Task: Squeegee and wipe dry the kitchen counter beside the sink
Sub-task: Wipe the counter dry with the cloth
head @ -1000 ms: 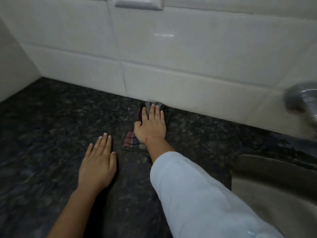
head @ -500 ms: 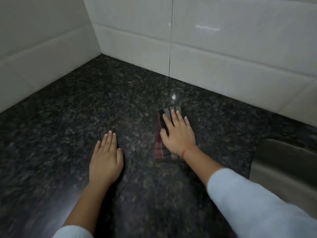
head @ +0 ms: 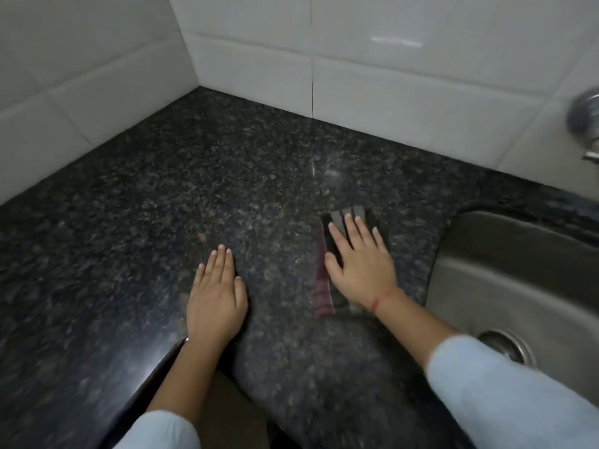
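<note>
Left hand (head: pixel 215 296), right hand (head: pixel 360 268) flat

2 light-blue sleeves (head: pixel 492 387) — perhaps red wristband (head: pixel 378 300)

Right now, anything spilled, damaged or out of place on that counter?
Nothing stands out. The right hand presses a striped cloth flat on the dark counter beside the sink; the left hand rests flat.

On my feed the bench (head: pixel 194 189) reads as dark speckled stone, polished and glossy enough to throw back light. The wall tiles (head: pixel 405 76) are white, glazed, smooth and shiny. The sink (head: pixel 518 270) looks like dull brushed metal, its drain ring (head: pixel 505 346) brighter. Under the right hand (head: pixel 363 270) I see a striped woven cloth (head: pixel 322 286), matt. The sleeve (head: pixel 502 393) is pale matt fabric.
</note>
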